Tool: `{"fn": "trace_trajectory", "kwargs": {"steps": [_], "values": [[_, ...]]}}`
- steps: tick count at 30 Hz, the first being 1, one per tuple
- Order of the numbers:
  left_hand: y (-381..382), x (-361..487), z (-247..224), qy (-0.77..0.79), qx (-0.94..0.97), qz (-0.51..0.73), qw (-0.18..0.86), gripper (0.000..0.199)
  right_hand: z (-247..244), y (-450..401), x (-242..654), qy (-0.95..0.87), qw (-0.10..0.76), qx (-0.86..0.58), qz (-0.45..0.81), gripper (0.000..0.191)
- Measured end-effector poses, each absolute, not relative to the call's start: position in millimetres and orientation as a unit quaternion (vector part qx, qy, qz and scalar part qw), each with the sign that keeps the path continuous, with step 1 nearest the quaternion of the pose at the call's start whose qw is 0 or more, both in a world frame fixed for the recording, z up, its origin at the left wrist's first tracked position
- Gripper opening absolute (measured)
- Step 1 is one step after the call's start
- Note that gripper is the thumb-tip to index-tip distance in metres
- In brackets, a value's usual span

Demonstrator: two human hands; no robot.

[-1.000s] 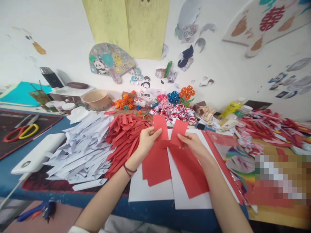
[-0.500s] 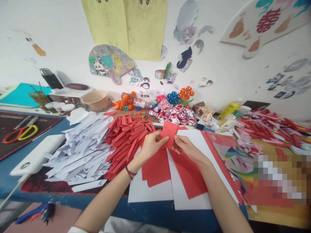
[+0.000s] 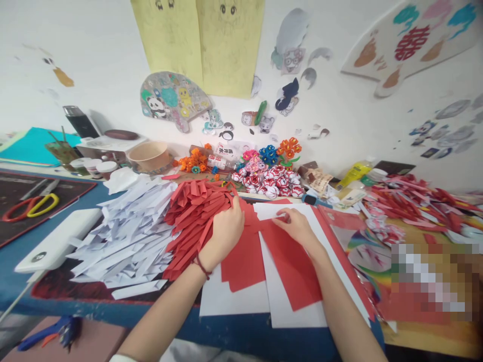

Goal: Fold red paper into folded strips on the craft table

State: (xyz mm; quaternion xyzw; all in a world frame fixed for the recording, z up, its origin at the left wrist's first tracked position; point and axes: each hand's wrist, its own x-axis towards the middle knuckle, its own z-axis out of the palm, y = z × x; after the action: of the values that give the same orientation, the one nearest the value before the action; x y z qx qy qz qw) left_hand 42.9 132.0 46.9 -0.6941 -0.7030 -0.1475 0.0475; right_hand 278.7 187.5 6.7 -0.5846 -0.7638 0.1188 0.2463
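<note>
Folded red strips [image 3: 192,221] are lying heaped, red sheets [image 3: 292,266] lying unfolded; left hand [image 3: 228,226] and right hand [image 3: 298,226] are showing curled fingers, any pinch unclear.

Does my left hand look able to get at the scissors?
Probably, by lifting over: red strips and white strips lie between your left hand and the scissors, but nothing seems to cover them.

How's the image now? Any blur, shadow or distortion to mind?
Head view: bright, even light, with a soft shadow on the wall beside the black thermos; head view: wide-angle stretching toward the edges, and a pixelated patch hiding what lies at lower right; head view: soft detail around the right hand, so any grip on the red paper can't be confirmed.
</note>
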Motion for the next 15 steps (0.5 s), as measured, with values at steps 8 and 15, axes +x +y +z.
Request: {"fn": "trace_trajectory", "kwargs": {"steps": [8, 15], "values": [[123.5, 46.8, 41.2, -0.530, -0.836, -0.130, 0.060, 0.021, 7.1, 183.8, 275.3, -0.805, 0.241, -0.530, 0.118, 0.030], [117.5, 52.1, 36.5, -0.540, -0.833, -0.108, 0.056, 0.020, 15.6, 179.3, 271.1, -0.826, 0.214, -0.507, 0.119, 0.028]]}}
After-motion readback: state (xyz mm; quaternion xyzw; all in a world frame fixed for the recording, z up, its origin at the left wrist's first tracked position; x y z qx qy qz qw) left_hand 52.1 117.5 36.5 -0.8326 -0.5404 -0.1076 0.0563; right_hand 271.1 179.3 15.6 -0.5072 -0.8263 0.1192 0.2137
